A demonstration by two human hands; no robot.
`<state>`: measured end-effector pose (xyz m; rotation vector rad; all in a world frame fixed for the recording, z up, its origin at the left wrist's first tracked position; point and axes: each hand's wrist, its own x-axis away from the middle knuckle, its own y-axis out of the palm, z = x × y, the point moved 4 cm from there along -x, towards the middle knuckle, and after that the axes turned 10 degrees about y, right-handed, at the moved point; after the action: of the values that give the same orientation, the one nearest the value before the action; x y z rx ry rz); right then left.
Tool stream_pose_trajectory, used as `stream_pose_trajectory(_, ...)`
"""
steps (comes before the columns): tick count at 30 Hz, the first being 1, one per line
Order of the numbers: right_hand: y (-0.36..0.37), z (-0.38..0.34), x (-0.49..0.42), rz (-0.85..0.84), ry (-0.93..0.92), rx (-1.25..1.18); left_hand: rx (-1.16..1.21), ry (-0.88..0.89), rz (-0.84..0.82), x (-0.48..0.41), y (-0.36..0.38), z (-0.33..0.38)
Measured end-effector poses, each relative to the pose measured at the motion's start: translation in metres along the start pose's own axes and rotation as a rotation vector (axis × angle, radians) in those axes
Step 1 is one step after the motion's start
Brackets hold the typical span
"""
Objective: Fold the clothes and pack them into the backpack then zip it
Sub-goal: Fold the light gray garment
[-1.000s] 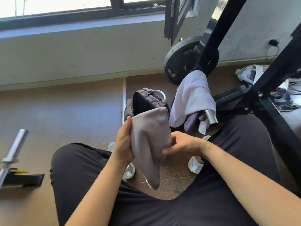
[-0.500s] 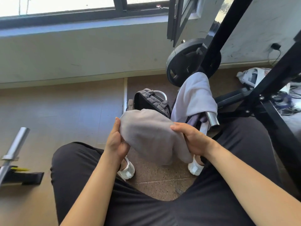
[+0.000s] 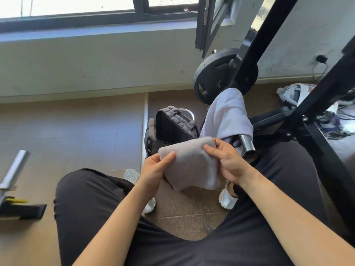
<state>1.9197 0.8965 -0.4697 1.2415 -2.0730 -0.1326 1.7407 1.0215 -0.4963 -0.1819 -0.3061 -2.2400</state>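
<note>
Open backpack (image 3: 173, 129), towel (image 3: 227, 114) (draped), weight plate (image 3: 215, 73)

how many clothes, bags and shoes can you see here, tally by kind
Clothes: 2, the grey cloth in both hands and the white cloth draped over the metal bar
Bags: 1, the open backpack
Shoes: 2, left shoe and right shoe
Total: 5

Home gym or workout room. Black weight plate (image 3: 224, 75) leans at the wall, black steel rack frame (image 3: 315, 104) crosses on the right, chrome bar end (image 3: 246, 144) pokes out with a white towel (image 3: 227, 114) draped on it. Second barbell sleeve (image 3: 14, 169) at left. Tiled floor (image 3: 76, 135), window (image 3: 76, 8) above.
</note>
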Motion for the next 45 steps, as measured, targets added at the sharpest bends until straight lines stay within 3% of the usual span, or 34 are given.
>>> stream_pose_trajectory(5,-0.007,0.000,-0.003,0.244,-0.104,0.280,-0.353,0.236,0.195,0.001,-0.011,0.009)
stream_pose_trajectory(9,-0.001,-0.001,-0.002,0.080,-0.157,0.446,-0.575,0.367,0.268,-0.002,-0.019,0.016)
stream_pose_trajectory(14,0.005,-0.005,0.005,0.111,-0.239,0.818,-0.226,0.331,0.164,0.001,-0.019,0.023)
stream_pose_trajectory(16,0.005,-0.008,0.008,0.133,-0.264,0.775,-0.140,0.329,0.135,0.004,-0.019,0.025)
stream_pose_trajectory(19,0.007,-0.011,0.012,0.075,-0.217,0.518,-0.014,0.272,0.049,0.005,-0.017,0.027)
stream_pose_trajectory(24,0.004,-0.012,0.011,-0.002,-0.186,0.243,0.021,0.180,-0.052,0.006,-0.010,0.025)
stream_pose_trajectory(34,-0.002,0.001,0.000,0.035,-0.128,0.597,0.020,0.031,-0.152,0.000,-0.008,0.006)
stream_pose_trajectory(38,0.001,-0.002,0.001,0.048,-0.156,0.614,0.034,-0.078,-0.058,-0.004,-0.012,0.001)
stream_pose_trajectory(45,-0.005,0.003,-0.001,0.198,-0.165,0.485,0.120,-0.129,-0.160,0.000,-0.010,0.006)
